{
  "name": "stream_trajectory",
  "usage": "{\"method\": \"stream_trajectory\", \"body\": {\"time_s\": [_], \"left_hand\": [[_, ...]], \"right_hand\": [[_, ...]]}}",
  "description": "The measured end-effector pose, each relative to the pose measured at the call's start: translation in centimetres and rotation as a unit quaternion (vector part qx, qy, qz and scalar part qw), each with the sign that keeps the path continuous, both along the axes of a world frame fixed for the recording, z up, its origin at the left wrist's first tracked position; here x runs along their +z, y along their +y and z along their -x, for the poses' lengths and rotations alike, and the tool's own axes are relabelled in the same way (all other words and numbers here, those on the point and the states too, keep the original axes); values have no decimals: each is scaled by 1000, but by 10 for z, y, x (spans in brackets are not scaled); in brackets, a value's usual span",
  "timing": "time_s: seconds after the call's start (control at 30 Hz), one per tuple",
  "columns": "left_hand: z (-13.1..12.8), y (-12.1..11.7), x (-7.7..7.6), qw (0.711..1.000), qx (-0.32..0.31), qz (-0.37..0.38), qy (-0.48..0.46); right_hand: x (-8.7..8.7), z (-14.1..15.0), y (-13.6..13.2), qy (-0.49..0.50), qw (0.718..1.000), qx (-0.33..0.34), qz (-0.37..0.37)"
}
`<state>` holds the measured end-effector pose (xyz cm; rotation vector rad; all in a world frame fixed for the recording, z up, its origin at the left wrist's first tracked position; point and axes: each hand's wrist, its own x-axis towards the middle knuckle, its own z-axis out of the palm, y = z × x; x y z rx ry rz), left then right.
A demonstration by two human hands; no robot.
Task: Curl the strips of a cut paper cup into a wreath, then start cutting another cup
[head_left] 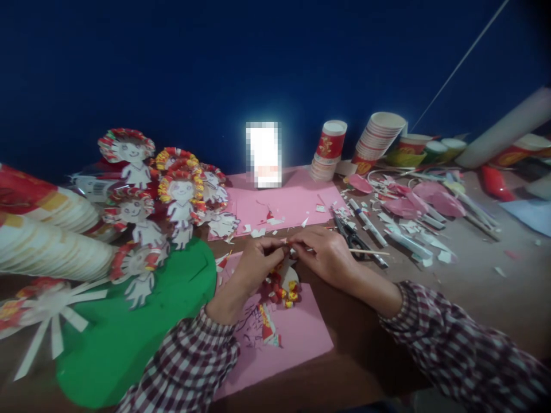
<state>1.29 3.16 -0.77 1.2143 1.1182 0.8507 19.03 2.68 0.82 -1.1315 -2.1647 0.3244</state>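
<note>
Centrally, the left hand (248, 268) and right hand (330, 256) pinch one paper craft (291, 280) above the lower pink sheet (303, 335). Red-and-yellow curls edge its pale body; fingers hide its upper part. Two tall cup stacks (373, 150) stand behind; two lying stacks (64, 252) are cut off at left.

Your sleeves are long, w/ a small check in dark maroon & white. Cuffs look gathered, elastic-type, at both wrists. Fabric's loose & creased along your forearms; hands bare.
</note>
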Motion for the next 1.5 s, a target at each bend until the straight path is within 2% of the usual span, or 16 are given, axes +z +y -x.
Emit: {"method": "stream_trajectory", "body": {"time_s": [0.27,0.43,0.6,0.97,1.23,1.4,1.5], "left_hand": [[-2,-3,10,1000,0,23,9],[-2,-3,7,999,18,33,-19],[-4,-3,8,999,46,21,19],[-3,-3,8,998,23,40,-42],[-3,-2,10,999,22,23,-29],[-3,-3,12,999,22,29,-10],[-3,-3,12,999,24,35,-16]], "right_hand": [[0,-1,0,-15,1000,4,-8],[1,1,-1,-38,998,8,-42],[4,3,-2,-68,995,8,-68],[1,2,-3,-26,999,-1,-28],[0,2,-3,-19,1000,3,-4],[-1,2,-3,-34,998,-43,13],[-1,1,-3,-41,999,-28,9]]}}
